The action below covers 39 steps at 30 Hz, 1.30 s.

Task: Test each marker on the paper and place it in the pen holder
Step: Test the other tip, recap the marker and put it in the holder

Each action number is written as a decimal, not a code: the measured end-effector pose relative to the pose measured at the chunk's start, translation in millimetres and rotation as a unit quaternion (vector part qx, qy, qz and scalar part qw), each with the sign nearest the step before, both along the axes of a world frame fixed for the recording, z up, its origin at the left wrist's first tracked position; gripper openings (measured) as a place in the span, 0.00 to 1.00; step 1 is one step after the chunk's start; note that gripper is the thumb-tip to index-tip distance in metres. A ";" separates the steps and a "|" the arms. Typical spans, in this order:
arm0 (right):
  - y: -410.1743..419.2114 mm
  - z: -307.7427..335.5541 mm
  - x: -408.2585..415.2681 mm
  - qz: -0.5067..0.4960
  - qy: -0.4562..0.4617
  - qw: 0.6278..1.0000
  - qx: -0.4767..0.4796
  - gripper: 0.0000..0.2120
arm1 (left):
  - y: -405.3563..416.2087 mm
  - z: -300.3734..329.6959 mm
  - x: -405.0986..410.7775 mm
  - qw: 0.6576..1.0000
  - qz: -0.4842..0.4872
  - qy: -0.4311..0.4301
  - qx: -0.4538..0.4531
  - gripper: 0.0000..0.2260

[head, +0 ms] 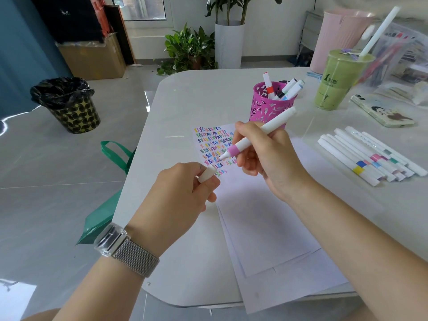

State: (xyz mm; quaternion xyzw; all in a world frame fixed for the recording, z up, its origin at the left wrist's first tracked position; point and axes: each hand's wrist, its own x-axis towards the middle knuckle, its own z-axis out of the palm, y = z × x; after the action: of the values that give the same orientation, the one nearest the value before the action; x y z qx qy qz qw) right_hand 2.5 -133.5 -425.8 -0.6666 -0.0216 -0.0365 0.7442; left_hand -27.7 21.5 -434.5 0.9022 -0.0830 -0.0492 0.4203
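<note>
Your right hand (261, 154) has its grip closed around a white marker (261, 135) with a pink collar, fingers curled round the barrel just behind that collar. The marker is uncapped and slants down to the left, its pale pink tip just over the lower rows of coloured squiggles on the paper (261, 225); you cannot tell whether the tip touches the sheet. Your left hand (180, 193) pinches the white cap (206, 173) between thumb and fingers, held just below and left of the tip, above the table's (185, 100) near-left part. A watch with a mesh band (125, 249) sits on that wrist.

The paper is a loose stack of white sheets lying in front of you, with the squiggles filling the far-left corner of the top sheet. Just beyond that corner stands the magenta pen holder (271, 105), with several markers (283, 90) already leaning inside it. To your right, a row of capped white markers (363, 156) lies side by side on the table, well apart from the holder. Farther right are a green drink with a straw (338, 82) and a phone (382, 112) lying flat.
</note>
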 end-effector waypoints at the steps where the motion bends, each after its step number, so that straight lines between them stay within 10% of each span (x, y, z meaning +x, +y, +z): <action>1: 0.2 0.2 -0.2 0.000 -0.001 1.000 -0.005 0.18 | -0.1 -0.2 -0.1 1.000 -0.001 -0.001 -0.001 0.08; 17: 2.0 -4.8 -3.7 0.040 -0.004 0.993 -0.111 0.19 | -5.6 0.2 -1.8 0.999 -0.027 0.005 -0.031 0.03; 27: 8.0 -21.4 -13.4 0.065 -0.096 0.922 -0.368 0.17 | -0.2 -9.0 1.3 0.994 -0.054 0.019 0.097 0.08; 39: 16.2 -29.1 -12.9 0.039 -0.084 0.936 -0.340 0.19 | 23.6 -3.9 8.6 0.982 0.042 -0.064 0.172 0.04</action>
State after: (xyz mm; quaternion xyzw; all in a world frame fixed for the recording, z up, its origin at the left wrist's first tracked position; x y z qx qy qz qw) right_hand -10.3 -117.2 -454.9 -0.8732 -0.1212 -0.0539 0.4690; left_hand -19.0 45.1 -438.5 0.9651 -0.0619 0.0129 0.2543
